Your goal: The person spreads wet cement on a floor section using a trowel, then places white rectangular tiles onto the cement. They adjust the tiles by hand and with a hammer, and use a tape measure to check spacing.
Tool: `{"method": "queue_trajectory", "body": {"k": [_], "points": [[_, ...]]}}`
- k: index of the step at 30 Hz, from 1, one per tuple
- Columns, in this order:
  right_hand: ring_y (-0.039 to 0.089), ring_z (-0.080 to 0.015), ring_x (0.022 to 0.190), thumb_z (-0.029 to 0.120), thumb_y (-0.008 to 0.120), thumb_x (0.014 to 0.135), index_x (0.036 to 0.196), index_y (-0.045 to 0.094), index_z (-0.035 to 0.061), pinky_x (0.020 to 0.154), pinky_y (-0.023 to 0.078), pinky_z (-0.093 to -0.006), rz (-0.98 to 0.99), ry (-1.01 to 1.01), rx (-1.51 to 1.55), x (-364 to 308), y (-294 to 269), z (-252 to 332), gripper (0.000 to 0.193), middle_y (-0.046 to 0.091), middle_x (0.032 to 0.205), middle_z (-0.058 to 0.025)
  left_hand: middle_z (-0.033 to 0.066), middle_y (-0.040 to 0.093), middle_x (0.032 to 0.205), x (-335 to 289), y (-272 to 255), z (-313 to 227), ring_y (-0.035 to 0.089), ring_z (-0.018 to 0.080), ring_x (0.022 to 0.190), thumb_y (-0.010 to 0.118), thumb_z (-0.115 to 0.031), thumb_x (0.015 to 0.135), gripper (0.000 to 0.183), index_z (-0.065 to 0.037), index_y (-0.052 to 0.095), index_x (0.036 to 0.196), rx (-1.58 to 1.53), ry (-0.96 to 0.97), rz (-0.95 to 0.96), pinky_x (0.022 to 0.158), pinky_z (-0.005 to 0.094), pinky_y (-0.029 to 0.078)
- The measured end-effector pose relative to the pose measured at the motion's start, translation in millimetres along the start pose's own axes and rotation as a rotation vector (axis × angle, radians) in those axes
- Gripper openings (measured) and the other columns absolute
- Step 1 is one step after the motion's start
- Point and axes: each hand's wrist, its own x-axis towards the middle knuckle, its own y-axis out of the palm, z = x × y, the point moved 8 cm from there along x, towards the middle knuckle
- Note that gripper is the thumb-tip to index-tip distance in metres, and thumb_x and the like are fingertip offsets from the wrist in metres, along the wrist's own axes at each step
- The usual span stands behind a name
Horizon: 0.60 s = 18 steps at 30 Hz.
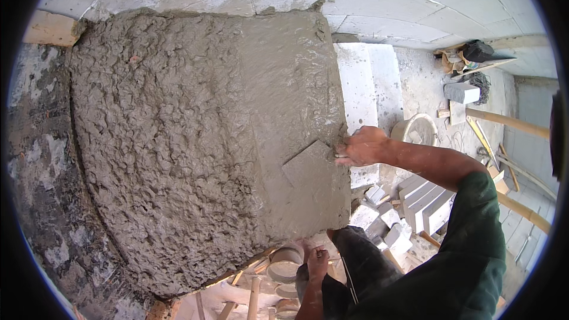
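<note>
Head view, nearest first: dark green sleeve point(468, 243) on the right arm, dark trousers point(367, 261) beside it. Left hand point(318, 264) low by the trousers, fingers curled; cannot tell whether anything is in them.

Right hand point(364, 145) closed around the right end of a flat trowel point(309, 164), handle hidden by the fist. Plate lies on the smoothed strip point(284, 77) of wet grey mortar, near its right edge, set at a slant. Plate looks thin, stiff, light in itself; its wet film likely makes it slick and clingy on the surface. Best hold: the handle, full fist, where the hand is; plate edges would be a thin, slippery grip.

Rough mortar point(166, 142) spreads left of the strip, lumpy and glistening. Judged heavy, soft, easily dented; no place to take hold of it by hand. Its right edge probably weak, apt to slump under a hard press.

Farther: white panels point(357, 83) past that edge, pale blocks point(424, 201) stacked and scattered, round tub point(435, 133), bamboo pole point(515, 123), pale block wall point(355, 0) along the top
</note>
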Motion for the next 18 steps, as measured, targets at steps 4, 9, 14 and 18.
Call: {"method": "queue_trajectory", "body": {"k": [4,9,14,18], "points": [[0.078,-0.0292,0.091,0.065,0.025,0.111,0.134,0.065,0.0128,0.077,0.065,-0.0501,-0.228,0.296,0.139,2.0,-32.2,-100.1,0.070,0.073,0.094,-0.0187,0.0067,0.066,0.085,5.3,-3.0,5.2,0.063,0.0169,0.076,0.065,-0.017,0.100,0.028,-0.003,0.064,0.124,0.054,0.073,0.046,0.072,0.0322,0.053],[0.074,-0.0384,0.102,0.060,0.035,0.112,0.118,0.073,0.0037,0.094,0.058,-0.0522,-0.710,0.527,0.278,12.3,-116.7,-248.7,0.069,0.076,0.100,-0.0235,0.0043,0.068,0.093,13.9,-15.9,29.9,0.065,0.0130,0.085,0.064,-0.015,0.103,0.028,-0.003,0.062,0.129,0.054,0.029,0.122,0.077,0.0308,0.054],[0.074,-0.0401,0.099,0.059,0.036,0.112,0.108,0.074,0.0004,0.093,0.058,-0.0521,-0.662,0.258,0.367,26.2,-99.8,-227.9,0.070,0.075,0.100,-0.0245,0.0036,0.070,0.096,-3.1,-15.7,-5.9,0.068,0.0129,0.091,0.062,-0.017,0.104,0.027,-0.008,0.063,0.130,0.108,-0.063,0.152,0.081,0.0310,0.055],[0.073,-0.0305,0.087,0.061,0.027,0.112,0.099,0.068,0.0056,0.083,0.063,-0.0489,-0.269,0.089,0.397,26.3,10.6,-98.4,0.070,0.071,0.090,-0.0165,0.0028,0.072,0.100,-21.7,-6.5,-60.7,0.072,0.0143,0.098,0.062,-0.023,0.105,0.028,-0.014,0.063,0.131,0.388,0.112,0.200,0.085,0.0331,0.058]]}}
